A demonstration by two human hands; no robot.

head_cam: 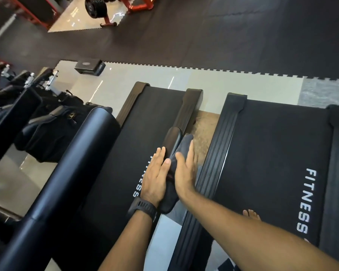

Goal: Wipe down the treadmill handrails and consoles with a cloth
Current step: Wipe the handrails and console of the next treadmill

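The dark grey cloth [186, 142] lay draped over the black padded handrail [173, 136] above the right edge of the left treadmill's black belt [145, 114]. Only the rail's rounded far end showed, the rest being hidden under cloth and hands. The left hand [156, 178] lay flat, fingers straight, against the rail's left side, and the right hand [185, 173], fingers likewise straight, pressed the cloth to its right side; whether the left palm touched cloth or bare rail could not be told.
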